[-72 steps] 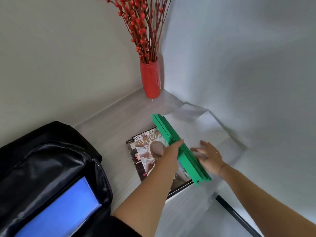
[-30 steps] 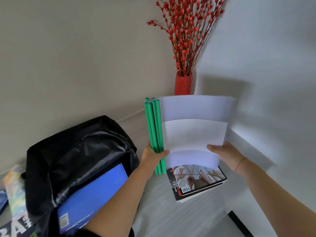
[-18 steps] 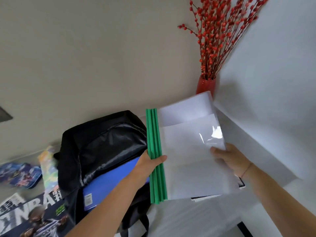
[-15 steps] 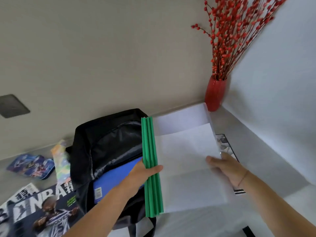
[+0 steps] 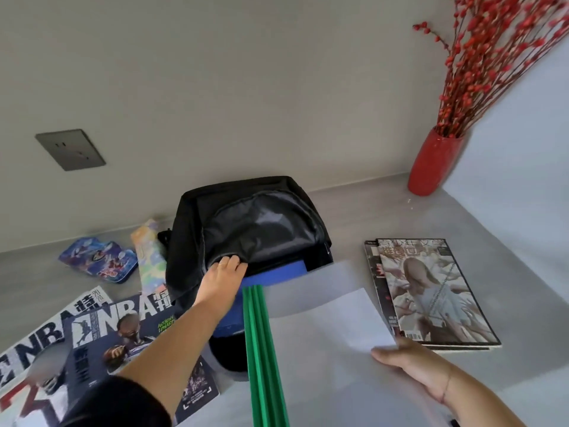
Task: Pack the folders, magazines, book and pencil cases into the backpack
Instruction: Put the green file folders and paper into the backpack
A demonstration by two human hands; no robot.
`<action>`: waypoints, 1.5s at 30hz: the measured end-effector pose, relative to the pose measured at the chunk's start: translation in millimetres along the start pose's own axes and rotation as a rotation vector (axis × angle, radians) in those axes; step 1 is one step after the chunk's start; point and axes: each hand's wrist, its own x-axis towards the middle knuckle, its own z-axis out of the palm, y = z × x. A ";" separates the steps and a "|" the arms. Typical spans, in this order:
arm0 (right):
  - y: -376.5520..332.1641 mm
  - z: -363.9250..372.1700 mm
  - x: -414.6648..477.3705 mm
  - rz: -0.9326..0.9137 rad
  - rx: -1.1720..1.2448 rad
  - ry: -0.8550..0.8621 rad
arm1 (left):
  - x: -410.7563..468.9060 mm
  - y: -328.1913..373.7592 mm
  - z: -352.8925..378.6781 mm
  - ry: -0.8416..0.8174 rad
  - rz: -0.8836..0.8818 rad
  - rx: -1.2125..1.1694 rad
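Observation:
The black backpack (image 5: 258, 217) lies open at the table's centre, a blue folder (image 5: 274, 274) sticking out of its mouth. My left hand (image 5: 223, 277) grips the upper lip of the opening. My right hand (image 5: 412, 366) holds the near right edge of a stack of clear folders with green spines (image 5: 261, 349), whose far end points into the opening over the blue folder. Two magazines (image 5: 431, 291) lie stacked to the right. NBA magazines (image 5: 101, 331) lie at the left. A blue pencil case (image 5: 98, 260) and a pastel pencil case (image 5: 149, 257) sit left of the backpack.
A red vase (image 5: 431, 164) with red berry branches stands in the back right corner. A grey wall socket (image 5: 70, 149) is on the wall at the left. The grey table (image 5: 400, 217) meets walls at the back and right.
My left hand let go of the green spines and took hold of the backpack's opening. The folder stack tilted down flat toward the opening, held by my right hand alone.

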 end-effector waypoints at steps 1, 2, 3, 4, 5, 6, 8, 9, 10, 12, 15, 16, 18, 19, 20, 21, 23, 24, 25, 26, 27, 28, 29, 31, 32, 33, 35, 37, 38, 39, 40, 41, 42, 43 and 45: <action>1.0 1.2 -1.2 0.003 -0.003 0.002 | 4.7 -1.8 -0.4 0.008 0.017 0.088; 2.0 2.5 -1.7 0.004 0.008 0.002 | 9.5 -4.0 0.3 0.016 0.033 0.139; 0.8 4.8 -3.4 0.007 0.009 0.004 | 14.0 -4.7 -1.2 0.004 0.061 0.160; 1.8 5.4 -3.0 0.007 0.010 0.006 | 18.4 -3.4 -4.0 -0.011 0.096 0.178; 0.8 7.6 -2.9 0.007 0.005 0.009 | 21.8 -1.9 -7.9 -0.030 0.134 0.203; 1.2 9.3 -1.6 0.007 -0.001 0.006 | 24.5 -0.3 -12.5 -0.085 0.148 0.204; -0.1 14.8 1.6 0.016 -0.013 -0.002 | 33.5 -2.7 -16.3 -0.113 0.133 0.166; -0.8 18.6 3.8 0.031 -0.019 -0.005 | 36.6 -5.3 -19.4 -0.118 0.118 0.139; -1.5 22.8 7.1 0.046 -0.023 -0.017 | 38.8 -8.5 -23.2 -0.100 0.111 0.106; -5.4 33.0 14.1 0.077 -0.041 -0.048 | 38.7 -12.2 -33.3 -0.044 0.135 0.061; -14.4 46.8 29.1 0.137 -0.082 -0.092 | 34.4 -12.8 -42.8 -0.017 0.179 0.021; -17.6 49.8 34.2 0.157 -0.094 -0.101 | 32.7 -12.0 -43.0 -0.017 0.186 0.025; -23.3 52.4 42.9 0.188 -0.102 -0.111 | 27.5 -10.6 -43.1 -0.019 0.195 0.033; -25.5 52.5 46.3 0.200 -0.092 -0.109 | 25.6 -10.1 -42.0 -0.019 0.200 0.033; -28.1 52.5 48.5 0.207 -0.076 -0.107 | 24.0 -9.6 -41.1 -0.014 0.207 0.032; -29.7 52.4 51.5 0.211 -0.062 -0.100 | 22.1 -9.6 -40.7 -0.006 0.213 0.029; -30.3 51.9 56.7 0.212 -0.046 -0.086 | 19.4 -10.1 -39.5 0.020 0.220 0.027; -29.4 51.7 58.1 0.213 -0.043 -0.077 | 19.0 -10.6 -38.6 0.019 0.218 0.031; -27.8 51.3 58.5 0.217 -0.040 -0.067 | 18.9 -11.2 -37.6 0.009 0.214 0.038; -25.6 51.0 57.5 0.225 -0.042 -0.049 | 19.1 -12.1 -36.1 -0.004 0.211 0.048; -22.7 49.9 55.5 0.225 -0.051 -0.022 | 19.7 -12.8 -34.1 -0.017 0.208 0.060; -19.7 48.7 53.6 0.213 -0.072 0.010 | 19.8 -13.3 -32.6 -0.026 0.207 0.068; -16.5 47.8 51.3 0.193 -0.092 0.041 | 19.5 -13.7 -30.8 -0.035 0.211 0.087; -11.0 47.7 50.5 0.147 -0.115 0.087 | 16.7 -16.4 -28.0 -0.047 0.219 0.129; -8.2 48.4 50.5 0.134 -0.110 0.100 | 15.3 -17.9 -25.6 -0.061 0.214 0.151; -6.9 50.3 50.0 0.125 -0.096 0.110 | 13.7 -19.0 -24.0 -0.069 0.199 0.175; -5.9 53.8 49.6 0.119 -0.083 0.123 | 11.0 -21.4 -22.5 -0.079 0.168 0.246; -6.5 53.9 51.0 0.108 -0.077 0.145 | 11.8 -26.7 -24.4 -0.078 0.165 0.261; -7.1 53.4 51.5 0.102 -0.078 0.164 | 11.9 -30.4 -27.1 -0.085 0.177 0.259; -7.9 52.6 51.7 0.094 -0.071 0.179 | 10.8 -34.6 -29.7 -0.077 0.209 0.255; -7.9 51.8 52.1 0.094 -0.059 0.190 | 9.4 -39.5 -31.3 -0.026 0.262 0.255; -8.2 51.3 52.0 0.102 -0.046 0.198 | 7.3 -44.6 -32.7 0.028 0.300 0.258; -8.6 51.8 51.5 0.113 -0.018 0.200 | 3.8 -48.3 -34.8 0.035 0.314 0.283; -8.9 53.0 51.1 0.126 0.019 0.191 | 1.3 -51.1 -31.9 0.013 0.308 0.317; -9.8 56.5 51.1 0.136 0.070 0.185 | -3.1 -51.7 -27.7 0.002 0.292 0.315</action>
